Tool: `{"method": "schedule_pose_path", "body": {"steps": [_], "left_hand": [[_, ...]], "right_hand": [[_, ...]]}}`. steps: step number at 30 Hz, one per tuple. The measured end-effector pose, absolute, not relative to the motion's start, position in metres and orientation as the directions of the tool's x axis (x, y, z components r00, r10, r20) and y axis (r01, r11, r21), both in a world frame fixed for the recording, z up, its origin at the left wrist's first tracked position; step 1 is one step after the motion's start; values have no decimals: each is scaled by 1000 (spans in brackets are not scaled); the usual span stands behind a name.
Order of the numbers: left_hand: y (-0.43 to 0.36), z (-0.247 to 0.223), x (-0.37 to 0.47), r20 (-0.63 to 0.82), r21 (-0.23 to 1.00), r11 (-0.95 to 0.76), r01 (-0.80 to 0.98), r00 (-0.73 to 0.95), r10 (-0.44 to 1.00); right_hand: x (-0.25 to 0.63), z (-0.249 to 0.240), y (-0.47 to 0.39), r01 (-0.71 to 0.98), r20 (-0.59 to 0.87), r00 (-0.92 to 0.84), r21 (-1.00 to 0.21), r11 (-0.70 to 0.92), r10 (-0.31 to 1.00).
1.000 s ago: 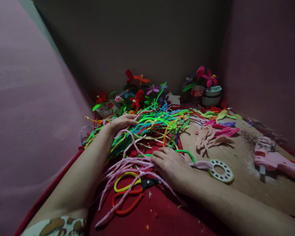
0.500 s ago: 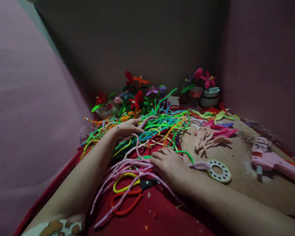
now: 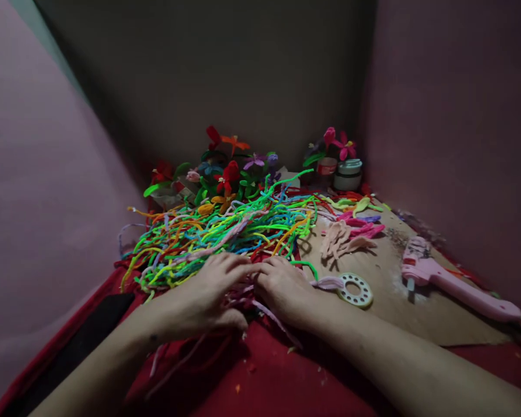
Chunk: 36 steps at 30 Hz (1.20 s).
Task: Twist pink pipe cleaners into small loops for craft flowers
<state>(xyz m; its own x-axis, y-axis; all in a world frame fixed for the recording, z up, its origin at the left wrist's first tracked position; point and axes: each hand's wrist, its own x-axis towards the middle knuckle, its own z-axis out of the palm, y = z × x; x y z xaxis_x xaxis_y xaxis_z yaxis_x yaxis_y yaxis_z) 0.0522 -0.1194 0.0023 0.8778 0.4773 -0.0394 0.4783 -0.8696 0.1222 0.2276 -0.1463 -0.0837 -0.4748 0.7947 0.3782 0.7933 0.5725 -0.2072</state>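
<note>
My left hand [image 3: 212, 292] is over the pink fuzzy stems [image 3: 271, 315] at the front of the pile, its fingers apart and reaching to my right hand. My right hand [image 3: 284, 289] rests on the same stems with its fingers curled; whether they grip any is hidden. Behind both hands spreads a heap of green, yellow, blue and orange fuzzy stems [image 3: 243, 226]. A pale lilac strip [image 3: 329, 282] runs from beside my right hand to a round disc with holes [image 3: 356, 291]. The scissors are not visible.
A pink glue gun [image 3: 455, 284] lies on the brown board [image 3: 417, 324] at the right, near pink and beige petals [image 3: 338, 240]. Fuzzy flowers [image 3: 230, 174] and a lidded jar [image 3: 348, 174] stand at the back. A dark flat object [image 3: 87, 336] lies at left.
My left hand has come back from the pile to beside my right hand, now covering the place where the scissors showed. The view has shifted right. My right hand stays on the pink stems.
</note>
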Motion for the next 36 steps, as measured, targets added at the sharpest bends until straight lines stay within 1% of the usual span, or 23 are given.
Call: {"method": "schedule_pose_path", "body": {"steps": [3, 5, 8, 11, 13, 15, 18, 21, 23, 27, 31, 33, 36], "left_hand": [[-118, -24, 42, -20, 26, -849, 528, 850, 527], [-105, -35, 35, 8, 2, -842, 539, 842, 539], [-86, -38, 30, 10, -34, -837, 546, 838, 546], [-75, -37, 30, 54, -113, -808, 579, 815, 577], [-70, -38, 31, 80, -145, -778, 611, 791, 607], [-67, -42, 33, 93, -136, -752, 645, 764, 638], [-65, -46, 34, 82, -65, -745, 664, 747, 659], [-69, -39, 37, 38, 13, -782, 624, 781, 624], [-77, -29, 42, 10, 34, -811, 584, 811, 585], [-98, -8, 59, 11, 33, -808, 589, 808, 589], [-103, -4, 79, -14, 62, -795, 603, 797, 604], [-96, -8, 85, -19, 42, -798, 602, 799, 601], [-79, -15, 87, 39, -30, -826, 563, 826, 562]], "right_hand": [[228, -83, -148, 791, 401, -464, -214, 574, 790], [229, -82, -150, 793, 401, -459, -216, 569, 792], [230, -80, -151, 794, 389, -463, -219, 568, 797], [231, -79, -151, 787, 391, -460, -236, 570, 797], [232, -79, -150, 784, 403, -453, -244, 571, 795], [233, -79, -150, 783, 414, -452, -240, 574, 790], [234, -80, -151, 784, 426, -459, -218, 581, 780], [235, -79, -152, 790, 429, -462, -198, 580, 776], [235, -77, -153, 796, 427, -460, -190, 574, 779], [235, -75, -155, 802, 434, -456, -179, 570, 777], [235, -75, -155, 811, 423, -453, -171, 560, 785], [235, -76, -154, 810, 419, -454, -174, 560, 786], [235, -77, -154, 805, 423, -455, -180, 565, 783]]}}
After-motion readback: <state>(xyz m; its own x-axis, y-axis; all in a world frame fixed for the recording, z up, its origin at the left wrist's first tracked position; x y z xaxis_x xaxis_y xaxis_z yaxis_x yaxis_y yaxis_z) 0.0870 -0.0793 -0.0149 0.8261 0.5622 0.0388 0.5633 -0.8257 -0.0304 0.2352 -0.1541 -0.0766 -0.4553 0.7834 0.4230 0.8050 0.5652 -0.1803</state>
